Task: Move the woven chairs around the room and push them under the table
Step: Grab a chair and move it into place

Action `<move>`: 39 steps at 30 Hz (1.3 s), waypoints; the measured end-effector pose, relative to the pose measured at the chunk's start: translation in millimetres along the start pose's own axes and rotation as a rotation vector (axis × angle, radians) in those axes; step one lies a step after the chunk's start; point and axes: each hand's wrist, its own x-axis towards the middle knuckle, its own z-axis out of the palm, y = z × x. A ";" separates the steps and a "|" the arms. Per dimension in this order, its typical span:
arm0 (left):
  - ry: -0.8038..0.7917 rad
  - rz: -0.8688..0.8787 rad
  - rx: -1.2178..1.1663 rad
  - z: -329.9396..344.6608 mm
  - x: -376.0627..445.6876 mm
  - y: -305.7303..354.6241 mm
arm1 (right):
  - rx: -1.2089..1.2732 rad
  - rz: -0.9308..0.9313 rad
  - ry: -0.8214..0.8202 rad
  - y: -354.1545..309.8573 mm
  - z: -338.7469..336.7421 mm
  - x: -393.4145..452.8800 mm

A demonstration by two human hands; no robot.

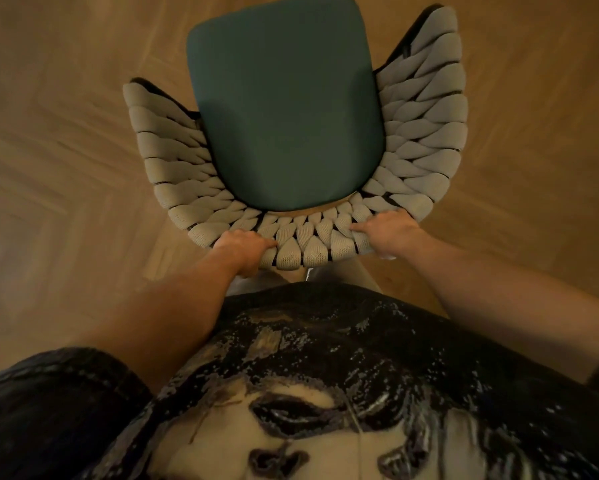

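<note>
We are in the moving step: left hand (244, 245) and right hand (389, 233) have fingers clamped on the woven chair (311, 242) back; no surface visible, so next we must find it

A wooden floor (66, 140) is filling the whole room that is showing. Its brown boards are lying in a zigzag pattern and are looking blurry. Warm, dim light is falling on it, and a pale shine is glowing at the left edge.
</note>
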 end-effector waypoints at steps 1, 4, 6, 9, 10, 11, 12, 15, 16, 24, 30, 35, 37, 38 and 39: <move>0.004 0.013 0.026 -1.7 0.2 -8.6 | 0.025 0.018 -0.003 -7.2 -0.6 0.1; 0.014 0.068 0.106 -8.0 0.8 -37.0 | 0.106 0.063 -0.004 -32.4 -1.5 0.4; 0.022 0.104 0.167 -14.3 2.4 -56.4 | 0.171 0.092 0.014 -50.2 -2.0 2.0; 0.028 0.138 0.251 -27.6 6.0 -81.7 | 0.296 0.140 0.012 -73.2 -5.5 3.8; 0.035 0.148 0.284 -32.7 7.3 -88.4 | 0.330 0.156 0.017 -79.7 -7.0 4.3; 0.042 0.161 0.312 -38.2 8.9 -94.6 | 0.358 0.170 0.020 -85.7 -8.7 5.1; 0.050 0.175 0.338 -44.3 10.7 -100.1 | 0.384 0.184 0.024 -90.5 -10.8 5.6; 0.056 0.211 0.419 -63.1 17.8 -113.8 | 0.482 0.220 0.035 -103.5 -16.8 7.3; 0.051 0.220 0.444 -69.6 20.2 -117.7 | 0.510 0.232 0.038 -107.2 -19.3 7.7; -0.010 0.285 0.619 -117.8 41.4 -133.1 | 0.731 0.330 0.031 -131.7 -29.6 14.3; -0.009 0.387 0.811 -160.7 59.5 -135.9 | 0.905 0.385 0.029 -146.9 -43.4 18.1; 0.027 0.505 0.945 -201.4 73.7 -136.7 | 1.073 0.484 0.002 -162.8 -67.8 26.5; 0.003 0.545 0.982 -218.9 79.1 -135.2 | 1.148 0.530 0.006 -170.6 -78.9 31.8; -0.002 0.558 1.011 -227.1 81.2 -134.2 | 1.180 0.553 0.009 -174.4 -84.7 34.4; -0.001 0.571 1.040 -234.4 83.0 -133.1 | 1.212 0.575 0.009 -178.3 -90.1 36.6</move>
